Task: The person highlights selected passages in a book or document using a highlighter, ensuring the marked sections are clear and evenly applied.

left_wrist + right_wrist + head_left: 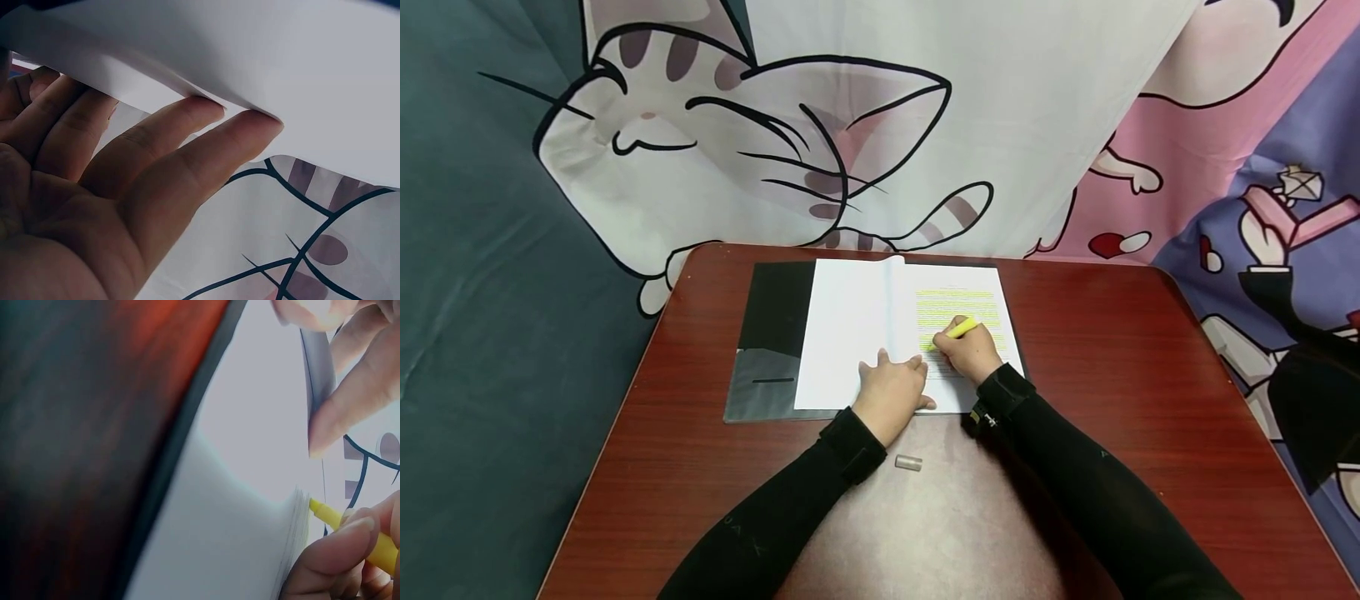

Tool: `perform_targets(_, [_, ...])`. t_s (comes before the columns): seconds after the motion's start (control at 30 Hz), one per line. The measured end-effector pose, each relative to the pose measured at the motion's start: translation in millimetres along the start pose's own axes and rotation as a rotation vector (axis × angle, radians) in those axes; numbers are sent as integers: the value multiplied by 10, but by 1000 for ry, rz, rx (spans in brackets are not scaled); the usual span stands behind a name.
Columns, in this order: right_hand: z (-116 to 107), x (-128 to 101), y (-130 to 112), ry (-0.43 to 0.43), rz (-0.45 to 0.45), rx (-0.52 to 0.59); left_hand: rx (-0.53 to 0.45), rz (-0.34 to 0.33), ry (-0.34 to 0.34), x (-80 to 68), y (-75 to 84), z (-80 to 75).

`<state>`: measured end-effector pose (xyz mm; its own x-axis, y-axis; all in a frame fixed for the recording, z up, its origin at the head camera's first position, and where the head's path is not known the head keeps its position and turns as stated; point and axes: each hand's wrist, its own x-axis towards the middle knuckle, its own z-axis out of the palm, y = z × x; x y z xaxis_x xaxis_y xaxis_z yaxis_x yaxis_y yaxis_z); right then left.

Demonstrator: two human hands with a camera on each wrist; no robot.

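Note:
My right hand [973, 352] pinches a yellow highlighter [962, 327], its tip down on the right-hand page [958, 279] of open white sheets. Many printed lines there carry yellow marking; the lower ones look unmarked. In the right wrist view the highlighter tip [315, 505] meets the paper beside the text. My left hand [891, 392] rests with spread fingers near the fold and the lower edge of the sheets. The left wrist view shows its fingertips [265, 125] against the paper. Part of the lower right page is hidden by the right hand.
Under the sheets lies a dark folder [775, 308] with a clear pocket at its lower left. A short grey cylinder [908, 462] lies on the reddish-brown table [1112, 375] near my left wrist. Behind the table hangs a cartoon cat curtain [1037, 100].

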<state>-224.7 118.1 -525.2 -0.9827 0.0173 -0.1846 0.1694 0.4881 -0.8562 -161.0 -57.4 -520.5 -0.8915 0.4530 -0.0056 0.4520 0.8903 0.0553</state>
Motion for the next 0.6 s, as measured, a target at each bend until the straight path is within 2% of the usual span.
perform_targets(0.13, [-10,79,127,12,-30,-4,-10,-2,-1,9,-7,15])
perform_targets(0.17, [-13,82,131,11,-34,-4,-8,-1,8,28,-13,64])
perform_targets(0.27, [-17,86,137,4,-39,7,-7,1,36,70,-27,180])
perform_targets(0.37, [-24,18,28,-13,-13,-3,5,3,65,75,-28,207])
perform_targets(0.5, [-27,19,18,-6,5,-47,14,2,44,15,-10,55])
perform_targets(0.6, [-29,22,25,-8,14,-64,14,2,33,1,-5,21])
